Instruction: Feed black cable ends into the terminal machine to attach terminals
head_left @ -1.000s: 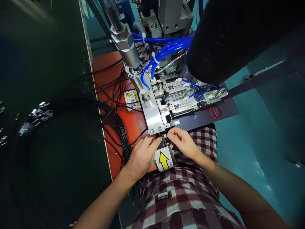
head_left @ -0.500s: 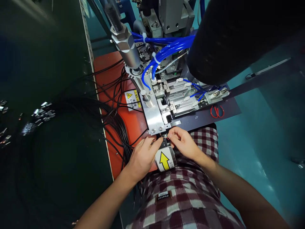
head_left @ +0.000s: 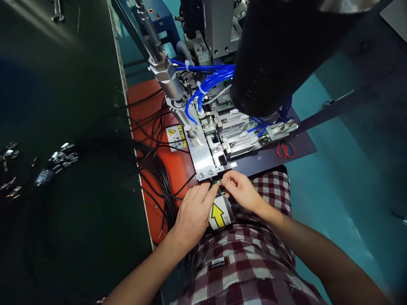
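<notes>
Your hands shifted little; right hand (head_left: 240,191) fingers pinched wire end (head_left: 220,182) at fixture (head_left: 205,159) front edge, left hand (head_left: 193,212) fingers loosely extended, steadying. Risk: misfeed, pinched fingertips.

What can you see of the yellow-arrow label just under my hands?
The arrow label is a white, rounded-corner sticker bearing a bold yellow arrow outlined in black, pointing away from the person toward the machine's metal plate. Small dark print runs along its right edge, too small to read. It sits on a dark block at the bench edge, tilted slightly. The left hand covers its left edge; the right hand is just above it; the checked shirt borders it below.
</notes>
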Available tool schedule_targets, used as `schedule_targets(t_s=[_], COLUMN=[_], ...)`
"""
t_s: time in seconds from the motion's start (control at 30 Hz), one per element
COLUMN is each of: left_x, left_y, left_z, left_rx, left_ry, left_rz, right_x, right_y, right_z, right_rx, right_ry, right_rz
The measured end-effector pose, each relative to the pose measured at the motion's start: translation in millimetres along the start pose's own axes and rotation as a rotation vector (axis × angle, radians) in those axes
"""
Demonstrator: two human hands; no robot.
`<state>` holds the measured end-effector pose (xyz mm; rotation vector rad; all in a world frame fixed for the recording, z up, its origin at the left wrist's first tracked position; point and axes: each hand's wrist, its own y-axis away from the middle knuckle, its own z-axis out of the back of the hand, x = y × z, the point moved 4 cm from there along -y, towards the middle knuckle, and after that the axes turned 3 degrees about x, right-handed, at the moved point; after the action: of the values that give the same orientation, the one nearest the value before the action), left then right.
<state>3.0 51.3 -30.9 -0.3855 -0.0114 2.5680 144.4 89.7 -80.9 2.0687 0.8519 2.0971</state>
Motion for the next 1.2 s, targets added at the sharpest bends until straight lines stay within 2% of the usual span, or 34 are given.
schedule_targets(t_s=[0.07, 0.23, 0.43, 0.6, 0.77, 0.97, 1.1, 1.2], left_x=[-1, -4, 0, 3, 4, 5, 7, 8], left_y=[-1, -3, -3, -2, -1, -1, -1, 0], left_z=[0, -3, -6, -6, -5, -4, -5, -6], left_rx=[0.007, 0.025, 0.056, 0.056, 0.02, 0.005, 0.019, 0.021], left_ry=[0.007, 0.048, 0.122, 0.168, 0.208, 0.22, 0.215, 0.234], left_rz=[0.017, 0.046, 0.095, 0.099, 0.079, 0.071, 0.084, 0.086], right_x=[0, 0, 11, 21, 12, -6, -11, -16], right_y=[-1, -1, 8, 13, 8, -5, 6, 16], right_z=[1, 3, 4, 0, 2, 3, 6, -4], right_rx=[-0.028, 0.078, -0.131, -0.214, -0.177, 0.024, -0.037, -0.018], right_ry=[0.021, -0.014, 0.253, 0.384, 0.25, -0.126, -0.166, -0.225], right_rz=[0.011, -0.034, 0.165, 0.325, 0.197, -0.071, -0.061, -0.078])
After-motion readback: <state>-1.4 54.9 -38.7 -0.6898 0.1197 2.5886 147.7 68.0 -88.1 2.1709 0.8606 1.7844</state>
